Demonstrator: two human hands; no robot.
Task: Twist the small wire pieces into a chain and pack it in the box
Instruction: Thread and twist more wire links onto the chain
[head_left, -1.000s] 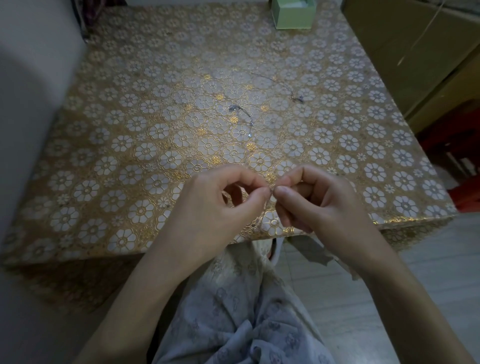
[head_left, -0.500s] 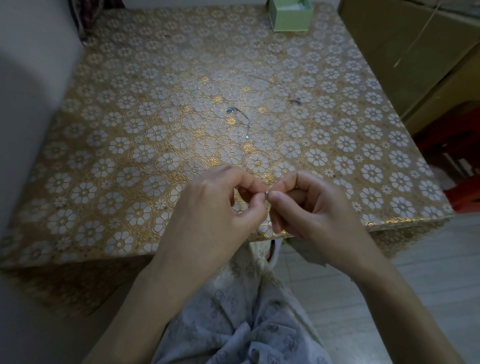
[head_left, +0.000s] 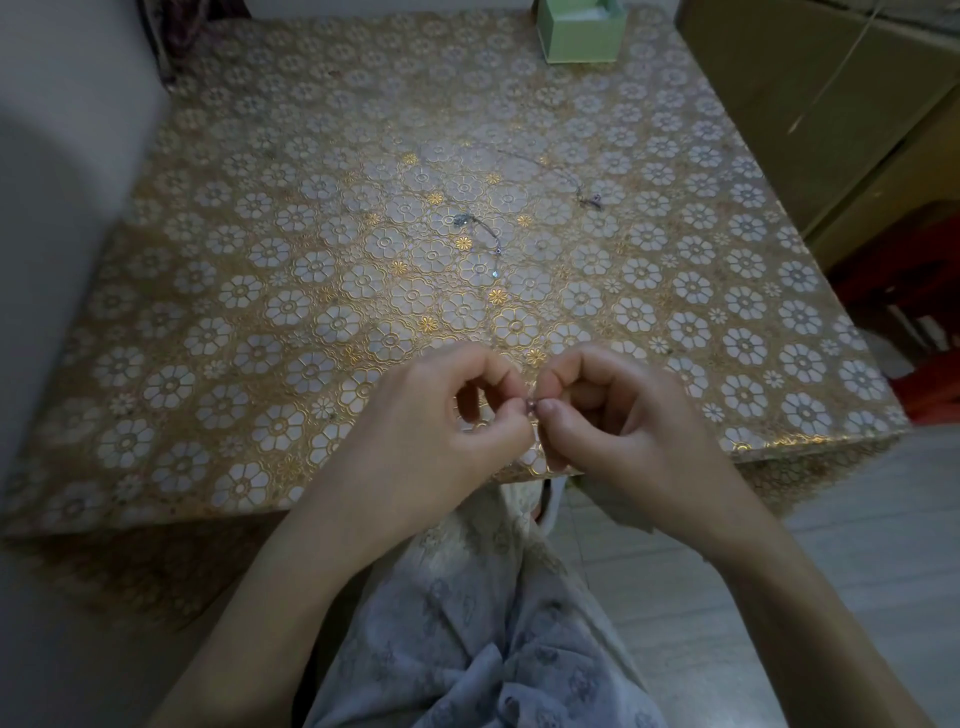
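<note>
Both hands (head_left: 530, 415) pinch a wire piece (head_left: 531, 402); green box (head_left: 581, 32) contents unclear.

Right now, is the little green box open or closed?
Open. The green box at the table's far edge has no lid on top, and something pale shows inside. Its top is cut off by the frame.

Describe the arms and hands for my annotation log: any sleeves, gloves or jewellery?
Both forearms are bare, no sleeves in view. The left hand and right hand wear no gloves, rings or wristbands; fingers have short, unpainted nails.
</note>
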